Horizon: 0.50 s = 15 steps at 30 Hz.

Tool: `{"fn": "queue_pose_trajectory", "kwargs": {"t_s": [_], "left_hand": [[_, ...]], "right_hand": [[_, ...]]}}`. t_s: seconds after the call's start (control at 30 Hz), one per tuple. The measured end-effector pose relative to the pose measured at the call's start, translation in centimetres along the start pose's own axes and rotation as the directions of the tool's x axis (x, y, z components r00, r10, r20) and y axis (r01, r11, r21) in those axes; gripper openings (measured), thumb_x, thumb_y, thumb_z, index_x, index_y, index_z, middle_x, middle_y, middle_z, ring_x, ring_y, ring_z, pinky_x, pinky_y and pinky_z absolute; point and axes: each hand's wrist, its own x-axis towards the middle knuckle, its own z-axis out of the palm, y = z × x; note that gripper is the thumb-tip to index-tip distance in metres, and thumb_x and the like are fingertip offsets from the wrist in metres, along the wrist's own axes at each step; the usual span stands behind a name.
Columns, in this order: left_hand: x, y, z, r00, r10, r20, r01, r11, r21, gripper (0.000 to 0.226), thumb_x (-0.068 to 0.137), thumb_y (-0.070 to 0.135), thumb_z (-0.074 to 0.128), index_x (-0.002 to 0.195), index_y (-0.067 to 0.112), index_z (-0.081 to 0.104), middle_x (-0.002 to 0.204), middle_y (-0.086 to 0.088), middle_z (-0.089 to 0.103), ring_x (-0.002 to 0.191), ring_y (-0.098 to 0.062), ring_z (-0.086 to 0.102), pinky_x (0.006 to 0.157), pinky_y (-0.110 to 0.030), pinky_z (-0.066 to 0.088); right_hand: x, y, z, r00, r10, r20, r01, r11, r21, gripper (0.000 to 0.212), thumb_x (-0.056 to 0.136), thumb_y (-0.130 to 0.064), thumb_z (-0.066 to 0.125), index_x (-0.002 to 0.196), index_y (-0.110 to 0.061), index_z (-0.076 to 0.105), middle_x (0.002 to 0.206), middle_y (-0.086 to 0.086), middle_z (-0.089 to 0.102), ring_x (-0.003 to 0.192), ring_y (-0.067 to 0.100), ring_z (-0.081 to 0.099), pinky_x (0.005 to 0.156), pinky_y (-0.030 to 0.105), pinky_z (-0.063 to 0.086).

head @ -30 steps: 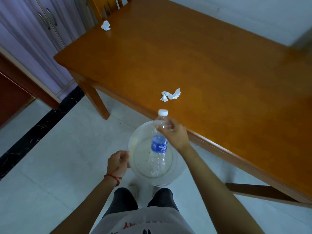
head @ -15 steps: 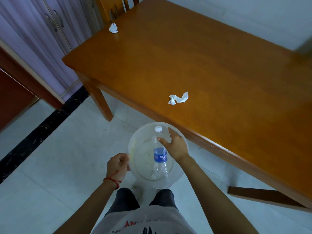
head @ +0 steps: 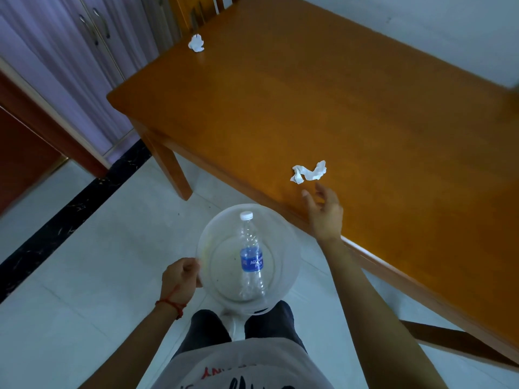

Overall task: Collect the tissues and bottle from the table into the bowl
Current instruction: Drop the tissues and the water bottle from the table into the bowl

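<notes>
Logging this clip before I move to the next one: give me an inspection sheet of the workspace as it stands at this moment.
Surface: wooden table, bare apart from two tissues.
Job's things: bottle lies inside the clear bowl, cap pointing away from the person. Near tissue sits by the table's front edge; far tissue sits at the far left corner. Neither collected yet.
Clutter: nothing seen.
Grippers: left hand grips the bowl's rim; right hand open and empty, fingers spread, just short of the near tissue.
Cables: nothing seen.
Surroundings: tiled floor, chair behind the far corner, purple cabinet doors at left.
</notes>
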Motion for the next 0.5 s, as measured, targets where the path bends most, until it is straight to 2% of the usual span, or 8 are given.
{"fn": "queue_pose_trajectory", "kwargs": {"t_s": [0.1,0.23,0.37,0.5], "left_hand": [[0.4,0.1,0.3,0.997,-0.05,-0.065,0.049,0.999,-0.016,0.017,0.089,0.012,0.051,0.084,0.002,0.064,0.078,-0.018,0.063,0.073,-0.033,0.062,0.074,-0.042,0.056],[0.1,0.2,1.1,0.983,-0.107,-0.15,0.096,0.992,-0.078,0.02,0.088,0.011,0.053,0.094,-0.004,0.064,0.089,-0.023,0.066,0.078,-0.035,0.061,0.078,-0.051,0.056],[0.1,0.5,1.7,0.964,-0.147,-0.221,0.133,0.988,-0.077,0.023,0.088,0.014,0.053,0.095,-0.005,0.065,0.091,-0.025,0.067,0.079,-0.037,0.064,0.078,-0.051,0.056],[0.0,1.0,2.3,0.952,-0.16,-0.26,0.143,0.986,-0.081,0.019,0.088,0.015,0.053,0.089,0.001,0.065,0.085,-0.022,0.068,0.078,-0.037,0.065,0.078,-0.048,0.057]], "right_hand": [[2.9,0.0,0.6,1.0,0.0,-0.009,-0.001,0.999,-0.048,0.051,0.085,-0.039,0.057,0.129,-0.015,0.045,0.132,0.009,0.051,0.121,0.023,0.046,0.092,0.034,0.041],[5.9,0.9,1.6,0.998,0.003,0.059,0.003,0.995,-0.102,0.064,0.082,-0.043,0.06,0.136,-0.016,0.037,0.149,0.006,0.032,0.138,0.023,0.025,0.107,0.043,0.032],[8.0,1.8,2.6,0.986,0.011,0.165,0.016,0.987,-0.158,0.071,0.08,-0.046,0.061,0.139,-0.022,0.029,0.154,0.002,0.021,0.141,0.022,0.016,0.108,0.043,0.03],[9.5,2.2,3.3,0.976,-0.051,0.213,0.104,0.964,-0.245,0.062,0.084,-0.042,0.058,0.137,-0.025,0.033,0.152,0.006,0.026,0.139,0.027,0.022,0.109,0.047,0.031]]}}
